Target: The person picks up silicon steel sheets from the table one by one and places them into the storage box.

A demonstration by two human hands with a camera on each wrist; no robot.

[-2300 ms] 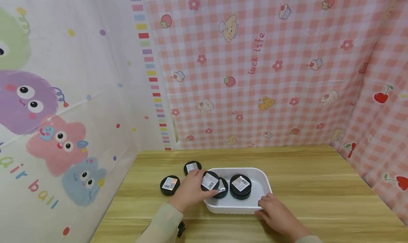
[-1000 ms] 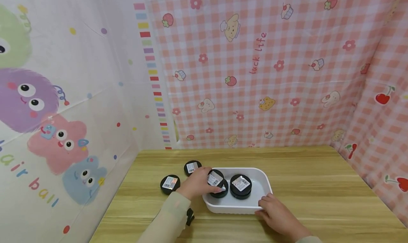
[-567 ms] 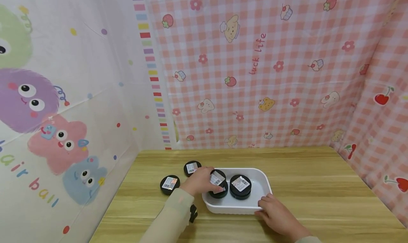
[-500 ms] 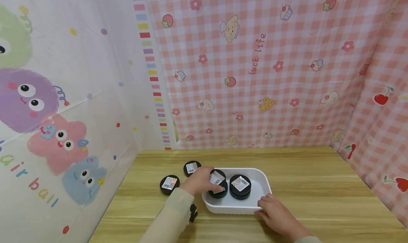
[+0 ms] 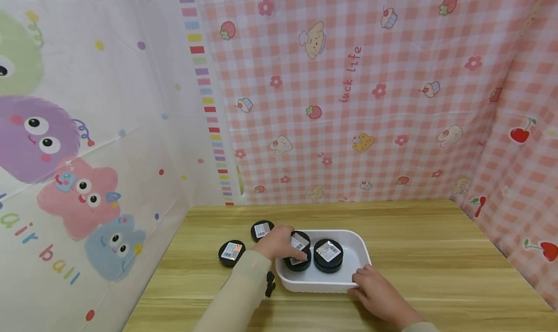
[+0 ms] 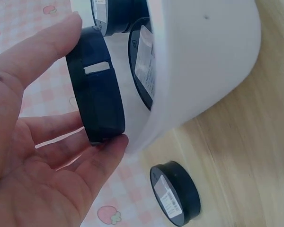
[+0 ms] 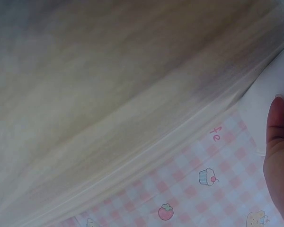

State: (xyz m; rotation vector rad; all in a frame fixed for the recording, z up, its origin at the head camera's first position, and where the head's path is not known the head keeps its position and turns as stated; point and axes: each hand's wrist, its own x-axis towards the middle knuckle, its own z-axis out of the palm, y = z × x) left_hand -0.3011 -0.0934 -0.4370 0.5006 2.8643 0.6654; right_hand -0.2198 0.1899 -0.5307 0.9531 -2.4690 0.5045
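Observation:
My left hand (image 5: 279,242) pinches a flat round black container (image 6: 97,87) by its edge, thumb on one side and fingers on the other. This container is over the left end of a white plastic bin (image 5: 320,287). Another labelled black container (image 5: 298,264) lies in the bin just below it, partly covered. To its right in the bin stand stacked black containers (image 5: 328,255), the top one with a silver barcode label. My right hand (image 5: 379,293) grips the bin's front right corner, its thumb (image 7: 277,120) against the outer wall in the right wrist view.
Two more black containers, a nearer one (image 5: 232,252) and a farther one (image 5: 261,230), lie on the wooden table (image 5: 427,254) left of the bin. A pink checked cloth (image 5: 348,104) hangs behind, and a white printed cloth (image 5: 100,143) at the left.
My left hand has moved right, carrying the held container from the bin's left rim to above the container inside. Over the last half second it shifted only slightly. My right hand stays on the corner.

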